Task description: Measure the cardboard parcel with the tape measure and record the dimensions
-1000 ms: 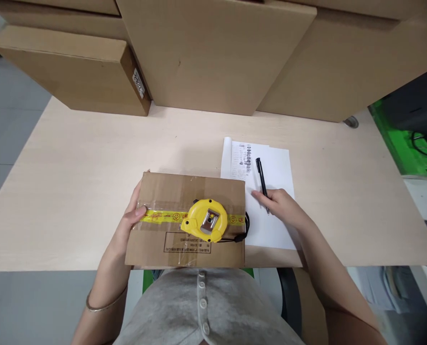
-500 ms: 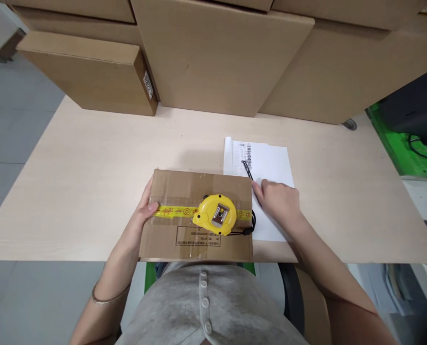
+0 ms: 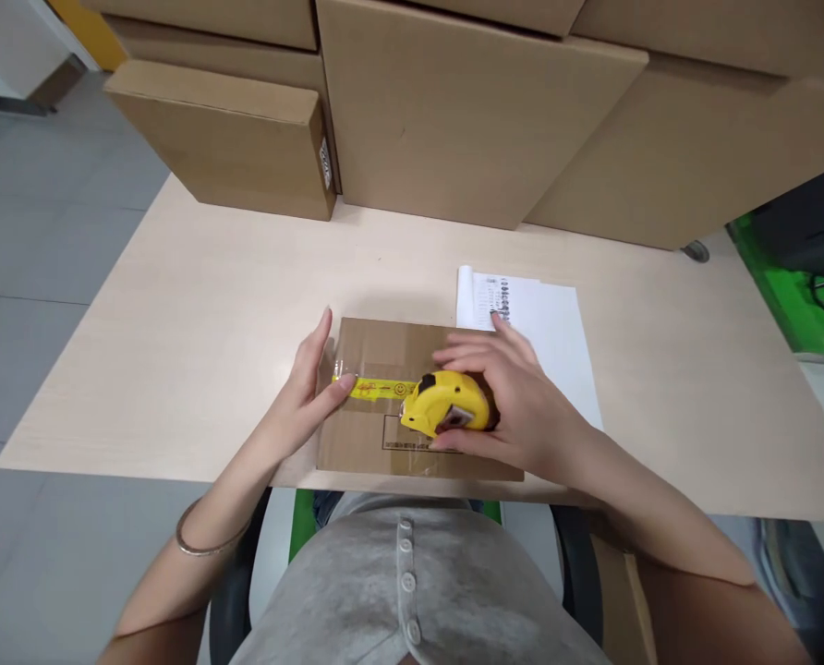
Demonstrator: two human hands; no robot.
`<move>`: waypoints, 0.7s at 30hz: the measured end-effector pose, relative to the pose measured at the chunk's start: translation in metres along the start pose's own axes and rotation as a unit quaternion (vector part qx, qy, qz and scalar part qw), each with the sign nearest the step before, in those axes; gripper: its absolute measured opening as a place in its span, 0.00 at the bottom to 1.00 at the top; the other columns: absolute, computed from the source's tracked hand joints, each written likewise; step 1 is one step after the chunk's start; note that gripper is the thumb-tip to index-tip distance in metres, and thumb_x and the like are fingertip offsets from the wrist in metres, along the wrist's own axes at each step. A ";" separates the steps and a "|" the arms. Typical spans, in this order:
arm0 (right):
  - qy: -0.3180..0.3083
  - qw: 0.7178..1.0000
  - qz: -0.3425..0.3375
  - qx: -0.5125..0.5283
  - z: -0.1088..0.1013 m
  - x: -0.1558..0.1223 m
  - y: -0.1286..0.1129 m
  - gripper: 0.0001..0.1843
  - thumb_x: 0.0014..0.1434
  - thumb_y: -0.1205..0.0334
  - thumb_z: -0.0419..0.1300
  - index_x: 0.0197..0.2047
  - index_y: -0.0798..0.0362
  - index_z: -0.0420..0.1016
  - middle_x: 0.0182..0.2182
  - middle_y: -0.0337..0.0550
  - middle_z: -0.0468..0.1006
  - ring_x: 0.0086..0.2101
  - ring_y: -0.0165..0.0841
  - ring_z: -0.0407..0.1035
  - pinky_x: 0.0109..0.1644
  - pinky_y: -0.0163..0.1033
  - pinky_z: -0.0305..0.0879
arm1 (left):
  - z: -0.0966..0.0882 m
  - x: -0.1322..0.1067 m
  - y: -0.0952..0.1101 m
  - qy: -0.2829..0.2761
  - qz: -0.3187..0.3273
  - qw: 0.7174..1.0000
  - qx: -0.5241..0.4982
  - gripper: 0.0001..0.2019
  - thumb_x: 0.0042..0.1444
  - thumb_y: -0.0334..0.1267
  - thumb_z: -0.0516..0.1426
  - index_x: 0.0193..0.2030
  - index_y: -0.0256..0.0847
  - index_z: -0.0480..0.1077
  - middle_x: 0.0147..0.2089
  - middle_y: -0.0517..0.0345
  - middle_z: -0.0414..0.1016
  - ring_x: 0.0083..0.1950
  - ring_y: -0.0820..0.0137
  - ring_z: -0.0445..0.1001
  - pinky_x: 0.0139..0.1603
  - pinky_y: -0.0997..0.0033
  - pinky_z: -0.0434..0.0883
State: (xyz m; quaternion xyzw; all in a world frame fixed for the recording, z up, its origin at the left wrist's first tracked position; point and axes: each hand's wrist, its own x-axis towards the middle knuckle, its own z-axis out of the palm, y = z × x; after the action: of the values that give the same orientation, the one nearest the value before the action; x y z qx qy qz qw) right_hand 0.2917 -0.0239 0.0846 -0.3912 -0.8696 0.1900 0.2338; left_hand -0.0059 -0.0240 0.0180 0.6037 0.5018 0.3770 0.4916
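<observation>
My left hand lies flat, bracing the small taped cardboard box, so my right hand can clasp the yellow tape measure.

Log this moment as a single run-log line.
left hand: thumb on yellow tape strip | right hand: grips tape measure | flat cardboard box: at table near edge | paper sheet: right of box

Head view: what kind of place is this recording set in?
Probably a parcel packing or shipping desk: big cardboard boxes stacked along the table, a taped parcel with a tape measure on it, and a printed sheet.
</observation>
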 end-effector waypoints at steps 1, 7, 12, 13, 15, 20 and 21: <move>-0.026 0.999 0.009 0.042 -0.002 0.003 -0.002 0.29 0.65 0.35 0.66 0.57 0.47 0.74 0.52 0.49 0.86 0.59 0.52 0.78 0.73 0.70 0.62 | -0.006 0.003 -0.001 -0.009 0.033 0.999 0.039 0.39 0.68 0.55 0.62 0.82 0.66 0.52 0.87 0.61 0.46 0.88 0.45 0.38 0.86 0.34 0.40; -0.044 0.987 0.059 0.142 0.004 0.038 -0.025 0.27 0.65 0.46 0.70 0.63 0.44 0.72 0.53 0.44 0.85 0.46 0.41 0.83 0.44 0.44 0.81 | -0.015 0.022 -0.009 -0.099 0.063 0.992 -0.047 0.35 0.72 0.69 0.39 0.69 0.56 0.75 0.83 0.59 0.59 0.86 0.46 0.49 0.85 0.34 0.49; -0.066 0.992 -0.017 0.108 0.023 0.072 -0.042 0.21 0.70 0.59 0.64 0.65 0.45 0.73 0.59 0.44 0.84 0.54 0.42 0.82 0.58 0.49 0.80 | -0.009 0.025 -0.020 -0.089 -0.004 0.987 -0.133 0.35 0.72 0.69 0.40 0.76 0.57 0.65 0.80 0.56 0.65 0.82 0.49 0.60 0.82 0.38 0.58; -0.073 0.992 -0.022 0.098 0.026 0.075 -0.043 0.21 0.71 0.60 0.63 0.65 0.47 0.73 0.59 0.45 0.84 0.55 0.43 0.82 0.59 0.50 0.80 | -0.010 0.025 -0.022 -0.084 0.001 0.988 -0.128 0.34 0.73 0.68 0.42 0.77 0.57 0.63 0.81 0.56 0.63 0.82 0.50 0.60 0.82 0.39 0.58; -0.075 0.993 -0.024 0.085 0.029 0.075 -0.045 0.20 0.72 0.61 0.62 0.65 0.47 0.74 0.60 0.46 0.84 0.56 0.44 0.81 0.60 0.51 0.79 | -0.013 0.025 -0.023 -0.085 0.033 0.991 -0.101 0.32 0.73 0.66 0.46 0.75 0.57 0.66 0.82 0.57 0.60 0.83 0.50 0.57 0.83 0.39 0.56; -0.050 0.996 0.031 0.074 0.006 0.048 -0.030 0.19 0.69 0.58 0.66 0.62 0.40 0.79 0.55 0.41 0.87 0.49 0.45 0.85 0.53 0.49 0.84 | -0.021 0.027 -0.020 -0.135 0.115 0.984 -0.020 0.21 0.73 0.58 0.54 0.66 0.60 0.76 0.79 0.57 0.63 0.86 0.52 0.49 0.85 0.40 0.52; -0.043 0.996 0.051 0.063 -0.003 0.037 -0.023 0.19 0.67 0.59 0.68 0.60 0.40 0.79 0.53 0.41 0.88 0.47 0.44 0.85 0.51 0.49 0.84 | -0.022 0.028 -0.020 -0.138 0.119 0.983 -0.015 0.20 0.73 0.56 0.55 0.67 0.61 0.76 0.79 0.57 0.63 0.86 0.52 0.49 0.85 0.40 0.52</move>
State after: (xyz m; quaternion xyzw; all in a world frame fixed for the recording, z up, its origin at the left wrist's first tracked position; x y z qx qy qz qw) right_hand 0.2586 -0.0090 0.1086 -0.4109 -0.8443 0.2725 0.2098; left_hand -0.0251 0.0082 0.0026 0.6978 0.3479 0.3534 0.5168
